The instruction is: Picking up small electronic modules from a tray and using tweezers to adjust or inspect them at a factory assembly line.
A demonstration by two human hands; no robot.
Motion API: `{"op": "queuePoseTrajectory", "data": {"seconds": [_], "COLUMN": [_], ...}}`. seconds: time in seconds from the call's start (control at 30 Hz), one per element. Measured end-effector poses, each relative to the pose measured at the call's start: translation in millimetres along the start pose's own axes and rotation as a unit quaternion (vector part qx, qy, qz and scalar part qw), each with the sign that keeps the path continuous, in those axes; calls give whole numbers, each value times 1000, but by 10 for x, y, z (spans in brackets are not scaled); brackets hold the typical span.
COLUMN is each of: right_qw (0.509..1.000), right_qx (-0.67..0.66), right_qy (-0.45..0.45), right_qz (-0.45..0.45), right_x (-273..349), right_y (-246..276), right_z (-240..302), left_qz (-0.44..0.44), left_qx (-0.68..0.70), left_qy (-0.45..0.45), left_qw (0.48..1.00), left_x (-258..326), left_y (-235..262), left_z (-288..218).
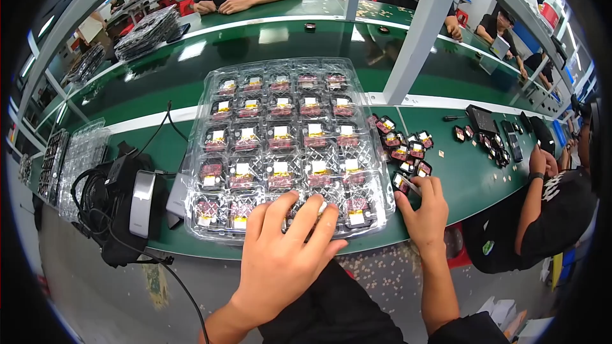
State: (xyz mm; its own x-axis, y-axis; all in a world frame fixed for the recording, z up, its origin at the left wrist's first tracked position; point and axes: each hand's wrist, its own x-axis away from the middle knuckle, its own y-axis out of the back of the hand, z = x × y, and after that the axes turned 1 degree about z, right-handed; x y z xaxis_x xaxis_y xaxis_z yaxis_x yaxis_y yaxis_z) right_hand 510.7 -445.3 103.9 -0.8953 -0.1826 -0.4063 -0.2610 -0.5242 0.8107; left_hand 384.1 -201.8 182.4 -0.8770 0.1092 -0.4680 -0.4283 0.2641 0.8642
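The bench (446, 181) is deep green, with a white rail (153, 119) along its far edge. Near its front edge, the blister tray (386, 211) is colourless and transparent, its pockets repeating as a regular grid. The camera-like modules (281, 137) in it show black housings, wine-red faces, white rectangles and yellow strips; pale diagonal criss-cross lines cover those in the nearer rows. The loose modules (400, 151) beside the tray's right edge repeat the black, red, yellow and white. Toward the bench's left edge, the power bank (142, 204) is silver-grey and the cable (182, 286) black. Tan flecks speckle the grey floor (223, 286).
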Motion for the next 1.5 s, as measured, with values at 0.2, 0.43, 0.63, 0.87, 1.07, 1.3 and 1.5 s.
{"op": "queuePoseTrajectory", "data": {"seconds": [0.2,0.43,0.63,0.87,1.07,1.3,1.5], "right_qw": [1000,1000,998,954,910,885,909], "right_qx": [-12,-6,-62,-290,-374,-390,-338], "right_qy": [-9,2,-10,-2,124,99,160], "right_qz": [-9,-30,-20,-76,130,234,183], "right_x": [6,14,38,395,703,821,868], "right_y": [-12,-3,44,341,425,279,144], "right_z": [0,-29,-69,8,557,708,733], "left_qz": [16,14,-131,-61,-61,-141,-205], "left_qx": [0,8,89,526,782,718,737], "left_qy": [8,22,-51,56,173,233,320], "left_qw": [1000,1000,986,847,595,640,558], "left_x": [-12,-32,200,613,884,1026,1098], "left_y": [29,69,-5,-419,-762,-751,-727], "left_z": [-24,-89,-152,-484,-610,-578,-563]}}
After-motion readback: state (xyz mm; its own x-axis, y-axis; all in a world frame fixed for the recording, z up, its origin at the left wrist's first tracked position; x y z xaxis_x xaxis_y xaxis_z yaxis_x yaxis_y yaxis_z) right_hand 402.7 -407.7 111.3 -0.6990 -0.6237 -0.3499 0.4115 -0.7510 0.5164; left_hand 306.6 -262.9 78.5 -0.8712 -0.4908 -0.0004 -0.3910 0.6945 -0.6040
